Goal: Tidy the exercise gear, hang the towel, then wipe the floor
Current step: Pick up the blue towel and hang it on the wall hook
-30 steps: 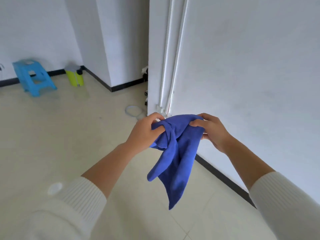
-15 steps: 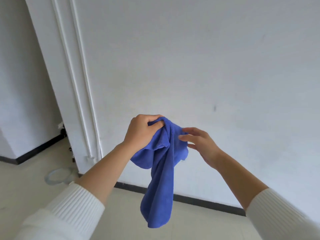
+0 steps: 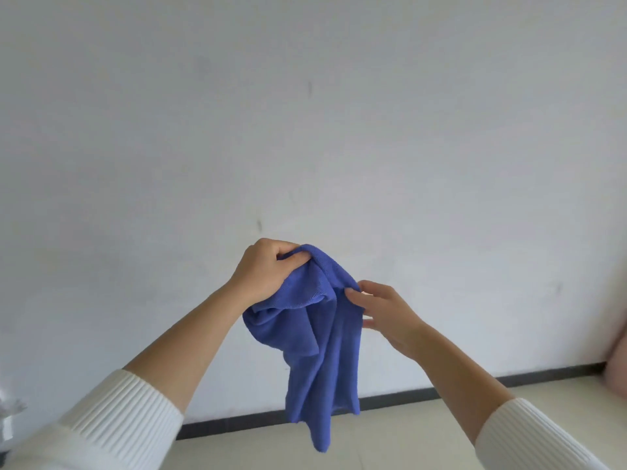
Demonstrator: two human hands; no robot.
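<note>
One blue towel (image 3: 322, 351), two hands, both bare, both raised in front of the white wall (image 3: 305, 130). Left hand (image 3: 264, 269): fingers and thumb curled tight round the bunched top of the towel, knuckles up, carrying its whole weight. Right hand (image 3: 386, 313): just right of the towel and lower than the left, fingers loosely spread and nearly straight, thumb tip touching the towel's right fold, nothing clamped. The towel hangs in mid-air, centre of view, draped down from the left fist in long folds, with one bulging loop on its left side under the left wrist and one narrow tail at the bottom; the tail's tip overlaps the floor (image 3: 424, 435) in view, but the towel rests on nothing. Two white ribbed sleeves, left sleeve (image 3: 112, 422) and right sleeve (image 3: 529, 435), pushed back off the forearms. One dark baseboard (image 3: 407, 395) along the wall foot, far side. Two small dark scuffs (image 3: 259, 225) on the wall above the hands. One pinkish thing (image 3: 617, 361) at the far right edge, cut off, can't tell what.
</note>
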